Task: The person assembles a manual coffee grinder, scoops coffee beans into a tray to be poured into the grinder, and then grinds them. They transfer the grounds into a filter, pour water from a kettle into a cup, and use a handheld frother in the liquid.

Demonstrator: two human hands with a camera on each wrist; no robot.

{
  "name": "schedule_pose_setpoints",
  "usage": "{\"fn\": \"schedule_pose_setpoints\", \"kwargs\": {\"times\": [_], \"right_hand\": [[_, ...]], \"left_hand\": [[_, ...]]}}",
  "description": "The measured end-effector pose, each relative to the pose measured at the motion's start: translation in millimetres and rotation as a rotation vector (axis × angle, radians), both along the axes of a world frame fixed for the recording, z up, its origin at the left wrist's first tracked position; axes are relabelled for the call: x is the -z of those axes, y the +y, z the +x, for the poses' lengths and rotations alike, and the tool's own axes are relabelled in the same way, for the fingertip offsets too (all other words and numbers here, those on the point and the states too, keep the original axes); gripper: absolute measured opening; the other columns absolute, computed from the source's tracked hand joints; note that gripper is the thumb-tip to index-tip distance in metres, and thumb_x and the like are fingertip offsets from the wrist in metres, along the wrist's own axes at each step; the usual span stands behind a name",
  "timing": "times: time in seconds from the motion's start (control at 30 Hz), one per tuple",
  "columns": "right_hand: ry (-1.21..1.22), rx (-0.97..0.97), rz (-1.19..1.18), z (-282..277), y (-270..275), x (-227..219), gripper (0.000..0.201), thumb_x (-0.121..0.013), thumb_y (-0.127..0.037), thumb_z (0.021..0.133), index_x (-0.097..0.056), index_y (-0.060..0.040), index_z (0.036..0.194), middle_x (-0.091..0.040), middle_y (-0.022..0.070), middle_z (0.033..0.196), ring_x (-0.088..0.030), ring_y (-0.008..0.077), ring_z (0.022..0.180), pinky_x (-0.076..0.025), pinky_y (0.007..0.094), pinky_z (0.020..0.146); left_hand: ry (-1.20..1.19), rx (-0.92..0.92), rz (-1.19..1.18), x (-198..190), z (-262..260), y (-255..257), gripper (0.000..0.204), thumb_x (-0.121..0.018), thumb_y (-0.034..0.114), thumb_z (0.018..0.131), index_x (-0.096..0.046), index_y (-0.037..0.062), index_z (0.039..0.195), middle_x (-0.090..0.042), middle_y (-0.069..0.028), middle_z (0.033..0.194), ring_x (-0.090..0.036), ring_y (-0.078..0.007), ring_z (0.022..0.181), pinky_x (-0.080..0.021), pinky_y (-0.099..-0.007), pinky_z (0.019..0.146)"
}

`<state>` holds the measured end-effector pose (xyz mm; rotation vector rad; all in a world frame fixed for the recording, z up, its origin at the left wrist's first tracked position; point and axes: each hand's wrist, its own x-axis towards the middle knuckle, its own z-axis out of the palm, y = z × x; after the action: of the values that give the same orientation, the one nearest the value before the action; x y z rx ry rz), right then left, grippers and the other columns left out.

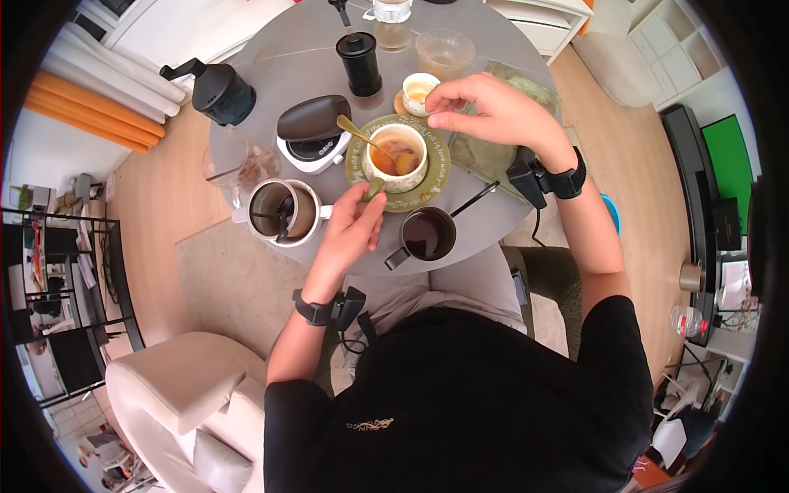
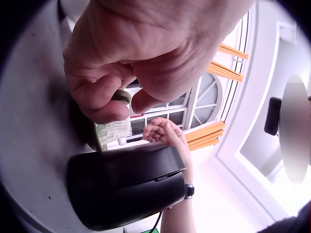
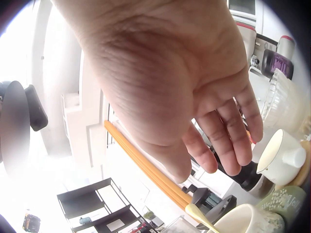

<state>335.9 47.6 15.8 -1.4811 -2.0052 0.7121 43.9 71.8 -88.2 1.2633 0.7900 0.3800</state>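
Observation:
A patterned white cup holding an orange-brown drink stands on a green saucer with lettering round its rim. A gold-green spoon leans in the cup, its handle pointing up to the left. My left hand pinches the cup's green handle between thumb and curled fingers. Raised above the table to the right, my right hand has loosely bent fingers and holds nothing. It is nearest a small white spouted pitcher, which sits on a round wooden coaster behind the cup.
A black jug of dark liquid stands near the table's front edge. Left of the cup are a white mug with a dark utensil inside and a small scale. Farther back stand a black grinder, a black kettle and a clear bowl.

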Motion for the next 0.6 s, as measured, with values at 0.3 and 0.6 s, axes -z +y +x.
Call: {"fn": "schedule_pose_setpoints", "kwargs": {"times": [0.3,0.6], "right_hand": [[-0.013,-0.004,0.014,1,0,13,0.030,-0.072,-0.029,0.096,-0.071,-0.0007,0.107,-0.074,0.0081,0.094,-0.069,0.0202,0.087,-0.053,0.0338,0.077],[-0.089,-0.062,0.006,-11,22,10,0.034,-0.071,-0.029,0.096,-0.069,0.0008,0.113,-0.073,0.0099,0.092,-0.067,0.0201,0.082,-0.053,0.0347,0.071]], "left_hand": [[0.016,0.010,-0.057,-7,5,1,0.030,-0.052,0.038,0.109,-0.057,0.0084,0.108,-0.054,0.0010,0.073,-0.045,-0.0048,0.045,-0.025,-0.0200,0.041],[0.000,0.009,-0.112,-15,12,7,0.036,-0.047,0.044,0.110,-0.054,0.0094,0.103,-0.055,-0.0011,0.079,-0.046,-0.0059,0.046,-0.025,-0.0204,0.040]]}}
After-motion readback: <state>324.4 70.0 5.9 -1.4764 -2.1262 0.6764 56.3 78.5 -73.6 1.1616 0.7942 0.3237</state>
